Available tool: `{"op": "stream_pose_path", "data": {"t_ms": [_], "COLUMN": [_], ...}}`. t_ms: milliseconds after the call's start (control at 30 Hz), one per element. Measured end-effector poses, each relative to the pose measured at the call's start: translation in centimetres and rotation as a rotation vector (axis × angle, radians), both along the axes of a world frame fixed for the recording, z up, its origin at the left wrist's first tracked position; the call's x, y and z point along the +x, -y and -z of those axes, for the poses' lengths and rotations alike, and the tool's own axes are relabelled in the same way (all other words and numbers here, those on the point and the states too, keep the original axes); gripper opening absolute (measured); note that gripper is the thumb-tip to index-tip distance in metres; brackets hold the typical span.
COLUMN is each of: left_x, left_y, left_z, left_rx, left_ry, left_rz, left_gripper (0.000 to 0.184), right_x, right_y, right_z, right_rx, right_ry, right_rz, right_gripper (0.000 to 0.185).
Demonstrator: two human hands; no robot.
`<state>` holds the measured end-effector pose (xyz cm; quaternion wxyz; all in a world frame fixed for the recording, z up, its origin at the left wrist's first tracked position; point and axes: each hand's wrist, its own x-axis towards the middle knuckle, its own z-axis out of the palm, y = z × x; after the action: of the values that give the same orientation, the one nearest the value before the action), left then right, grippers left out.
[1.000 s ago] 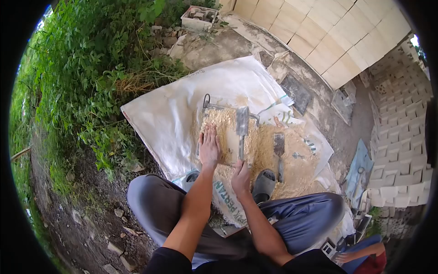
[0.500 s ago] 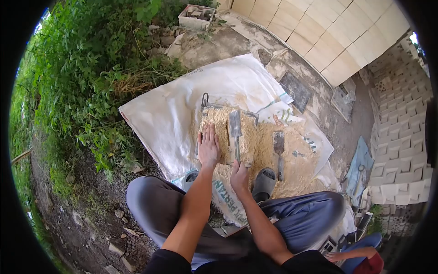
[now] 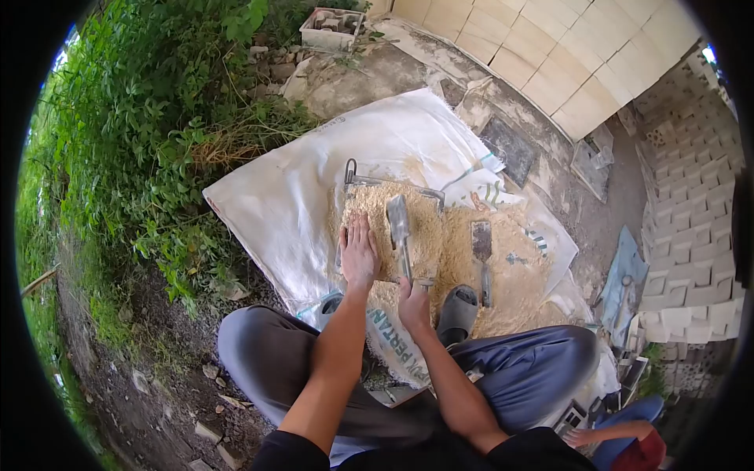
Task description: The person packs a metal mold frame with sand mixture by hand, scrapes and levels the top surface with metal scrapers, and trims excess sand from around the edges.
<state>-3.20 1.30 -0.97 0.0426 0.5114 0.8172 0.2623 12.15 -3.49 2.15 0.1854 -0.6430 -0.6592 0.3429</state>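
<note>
My left hand [image 3: 360, 250] lies flat, fingers stretched out, on a heap of pale yellow, crumbly sand-like material [image 3: 420, 220]. In my right hand [image 3: 413, 304] is the handle of a trowel [image 3: 398, 218], its blade turned partly on edge over the heap, to the right of my left fingers. Whether the blade touches the material cannot be made out. Around the heap runs a metal frame [image 3: 393, 186] with a wire loop at its far left corner; much of its near side is hidden by my hands and the material.
A second trowel [image 3: 482, 251] lies on spilled material to the right. Beneath everything spreads a white woven sack [image 3: 271, 192]. My sandalled foot [image 3: 458, 311] is close to the frame. Plants [image 3: 181, 141] border the left; a stack of tiles [image 3: 542, 55] stands behind. Another person's arm [image 3: 609, 433] shows at lower right.
The trowel in my right hand has shifted slightly left, and its blade has rotated from flatter to more on edge. My left hand stays on the heap.
</note>
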Motion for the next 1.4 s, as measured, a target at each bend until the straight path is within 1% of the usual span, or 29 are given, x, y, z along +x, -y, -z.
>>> {"op": "stream_pose_path", "data": {"t_ms": [33,100,200,233,300,333,367,433,467,500,533,567,633,667,733,767,800,833,900,933,1033,1100,1167,1200,1233,1333,1367,1400], "left_x": [0.0,0.1,0.0,0.1,-0.1,-0.1,-0.2,0.1,0.1,0.1,0.1,0.1,0.1,0.0,0.0,0.0,0.1,0.1,0.1,-0.1,0.2,0.1,0.1,0.0,-0.1,0.2,0.2,0.3], "left_y": [0.3,0.4,0.6,0.4,0.4,0.4,0.2,0.4,0.4,0.0,0.0,0.3,0.4,0.3,0.2,0.3,0.5,0.6,0.4,0.1,0.4,0.2,0.4,0.4,0.3,0.6,0.5,0.4], "left_z": [0.4,0.1,0.1,0.0,0.4,0.5,0.2,-0.1,0.0,-0.2,-0.1,0.2,0.6,0.7,0.7,0.6,0.4,0.1,0.0,-0.2,-0.1,0.6,0.4,0.4,0.5,0.3,-0.2,-0.3], "left_rx": [0.000,-0.005,-0.026,-0.029,-0.047,-0.065,-0.046,-0.060,-0.048,-0.036,-0.030,-0.031,-0.037,-0.025,-0.040,-0.041,-0.040,-0.030,-0.028,-0.045,-0.021,-0.017,-0.044,-0.064,-0.049,-0.039,-0.040,-0.022], "left_ry": [0.022,0.019,0.007,0.000,-0.020,-0.036,-0.050,-0.018,-0.020,-0.021,-0.014,-0.003,-0.029,-0.067,-0.056,-0.050,-0.054,-0.045,-0.052,-0.068,-0.040,-0.057,-0.069,-0.064,-0.056,-0.044,-0.039,-0.047], "left_rz": [-0.004,-0.011,-0.008,-0.005,0.008,0.005,0.014,-0.003,-0.003,0.002,0.003,0.000,-0.010,-0.010,-0.012,-0.010,-0.006,-0.004,-0.011,-0.022,-0.012,-0.022,-0.013,-0.017,-0.017,-0.004,-0.008,-0.009], "left_gripper": [0.049,0.049,0.049,0.049,0.049,0.049,0.049,0.050,0.050,0.050,0.050,0.050,0.050,0.050,0.050,0.050,0.050,0.050,0.049,0.049,0.049,0.049,0.049,0.049,0.049,0.049,0.049,0.049], "right_x": [-0.4,-1.3,-1.8,-1.2,0.3,0.8,0.8,1.0,1.2,1.0,0.7,0.6,-0.3,-0.7,-1.1,-0.6,0.1,0.7,1.1,0.6,1.1,0.4,-0.6,-0.9,-0.7,0.3,1.1,1.5], "right_y": [-0.4,-1.8,-2.1,-1.4,0.5,0.8,0.6,0.2,0.2,-0.2,-0.2,-0.6,-2.0,-2.3,-2.8,-2.0,-0.7,0.1,0.5,-0.3,-0.7,-0.6,-2.2,-2.6,-2.0,-1.0,-0.1,0.1], "right_z": [-1.7,-6.1,-7.2,-5.4,1.2,3.0,2.7,1.8,1.5,0.9,-0.3,-1.3,-5.2,-6.4,-7.9,-5.6,-1.5,1.5,3.3,2.7,0.4,-1.6,-6.4,-7.4,-6.5,-1.5,1.0,2.0], "right_rx": [-0.007,0.111,0.118,0.115,-0.060,-0.090,-0.072,-0.091,-0.086,-0.015,0.046,0.040,0.124,0.107,0.061,0.055,0.003,-0.035,-0.110,-0.079,-0.095,0.049,0.056,0.081,0.062,0.137,0.032,-0.065], "right_ry": [0.001,-0.113,-0.058,-0.059,0.102,0.157,0.144,0.050,0.052,0.007,-0.037,-0.033,-0.171,-0.166,-0.124,-0.124,-0.031,0.057,0.112,0.096,0.040,-0.083,-0.090,-0.107,-0.103,-0.121,0.022,0.161], "right_rz": [0.002,0.013,0.029,0.041,-0.061,-0.081,-0.071,-0.059,-0.052,-0.029,-0.008,-0.009,-0.020,-0.024,0.007,0.011,-0.029,-0.072,-0.099,-0.102,-0.061,-0.014,-0.020,-0.016,-0.016,-0.022,-0.052,-0.083], "right_gripper": [0.044,0.041,0.043,0.043,0.044,0.046,0.046,0.047,0.047,0.045,0.045,0.045,0.045,0.045,0.044,0.044,0.044,0.044,0.044,0.044,0.044,0.043,0.043,0.043,0.043,0.043,0.045,0.047]}}
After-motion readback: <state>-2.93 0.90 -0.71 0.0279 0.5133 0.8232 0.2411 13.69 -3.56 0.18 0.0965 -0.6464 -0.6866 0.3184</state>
